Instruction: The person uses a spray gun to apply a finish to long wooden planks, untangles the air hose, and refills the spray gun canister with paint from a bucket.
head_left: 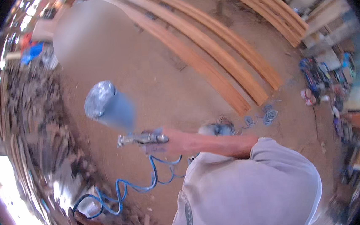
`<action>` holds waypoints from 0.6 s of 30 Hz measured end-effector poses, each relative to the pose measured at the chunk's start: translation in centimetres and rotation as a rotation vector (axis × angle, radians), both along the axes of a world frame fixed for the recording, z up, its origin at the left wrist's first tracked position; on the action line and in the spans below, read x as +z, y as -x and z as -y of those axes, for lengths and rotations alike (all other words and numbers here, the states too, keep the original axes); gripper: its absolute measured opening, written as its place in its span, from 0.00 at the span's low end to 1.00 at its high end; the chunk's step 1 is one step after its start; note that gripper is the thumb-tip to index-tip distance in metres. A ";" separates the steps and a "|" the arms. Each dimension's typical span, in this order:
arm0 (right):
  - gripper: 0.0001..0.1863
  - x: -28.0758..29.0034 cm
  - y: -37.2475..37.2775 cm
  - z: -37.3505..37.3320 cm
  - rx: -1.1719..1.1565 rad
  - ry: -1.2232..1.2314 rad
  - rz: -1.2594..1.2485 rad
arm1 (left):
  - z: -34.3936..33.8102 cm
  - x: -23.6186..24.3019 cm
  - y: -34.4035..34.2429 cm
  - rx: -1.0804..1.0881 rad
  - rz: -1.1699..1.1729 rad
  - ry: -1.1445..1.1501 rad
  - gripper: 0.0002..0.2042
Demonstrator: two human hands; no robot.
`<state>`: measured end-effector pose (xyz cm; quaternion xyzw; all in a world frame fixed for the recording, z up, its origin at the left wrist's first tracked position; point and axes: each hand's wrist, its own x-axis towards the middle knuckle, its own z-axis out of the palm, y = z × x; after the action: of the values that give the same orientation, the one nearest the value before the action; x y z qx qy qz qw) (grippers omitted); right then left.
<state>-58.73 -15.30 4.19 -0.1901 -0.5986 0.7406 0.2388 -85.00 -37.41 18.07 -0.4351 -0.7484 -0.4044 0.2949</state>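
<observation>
My right hand (159,143) is closed on a silver spray gun (140,139) near the middle of the view. Just above the gun is a blurred blue cylindrical cup (112,109) with a silvery, crinkled top; where it joins the gun is too smeared to make out. Down at the lower left, my left hand (82,221) grips a coiled blue hose (153,174), whose loops run across below the gun toward my body.
Long reddish wooden planks (210,70) lie at the upper right, with another group (265,8) beyond. A thin coiled line (269,114) lies near their ends. Scrap wood and debris (27,107) line the left wall; assorted clutter (325,75) lines the right side.
</observation>
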 end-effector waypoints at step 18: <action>0.20 -7.5 5.4 2.1 -0.313 -0.301 0.048 | -12.4 -14.8 4.2 -0.497 0.208 0.553 0.15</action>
<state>-64.16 -17.38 -3.36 -0.2606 -0.6712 0.5920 0.3621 -89.23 -25.01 3.27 -0.6230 -0.7269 -0.2884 -0.0178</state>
